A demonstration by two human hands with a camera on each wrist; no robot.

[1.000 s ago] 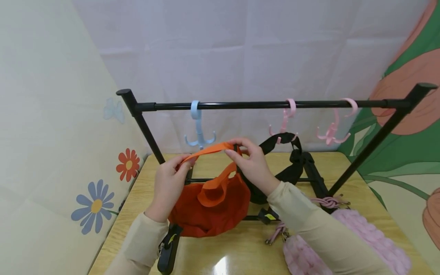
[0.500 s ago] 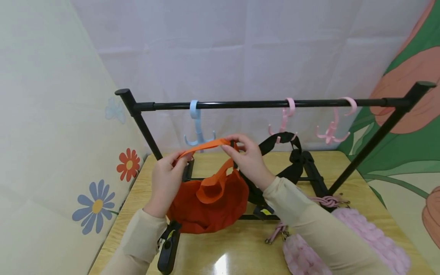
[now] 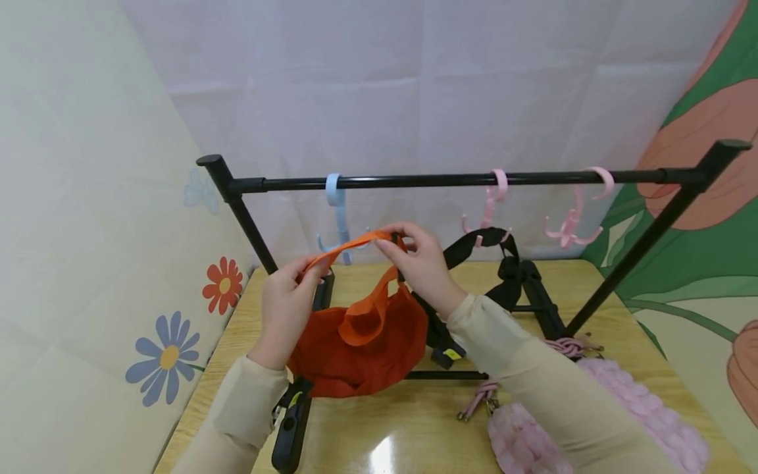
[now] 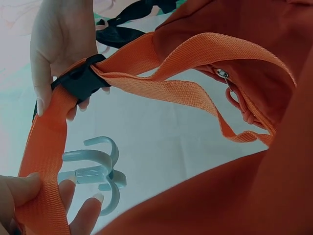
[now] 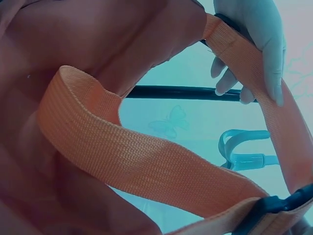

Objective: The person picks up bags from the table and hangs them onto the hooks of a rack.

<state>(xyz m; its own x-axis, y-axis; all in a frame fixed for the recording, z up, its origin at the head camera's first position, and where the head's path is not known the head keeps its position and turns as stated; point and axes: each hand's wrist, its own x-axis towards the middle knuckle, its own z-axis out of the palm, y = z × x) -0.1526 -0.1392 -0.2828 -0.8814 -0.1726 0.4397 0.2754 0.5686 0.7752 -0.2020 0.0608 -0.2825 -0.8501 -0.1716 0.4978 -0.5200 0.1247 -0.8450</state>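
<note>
Head view — both hands (image 3: 284, 309) (image 3: 423, 266) pinch an orange strap (image 3: 346, 247) — blue hook (image 3: 341, 222) partly hidden.

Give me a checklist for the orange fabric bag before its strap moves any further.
1. Left hand pinching the orange woven strap: ok.
2. Right hand holding it at the black plastic buckle: ok.
3. Light-blue plastic hook hung on the black metal rail: ok.
4. Hook's visible prongs free of any strap: ok.
5. Loose strap section lying flat: not ok; it loops and twists.
6. Orange fabric bag zipped shut: cannot tell.
</note>
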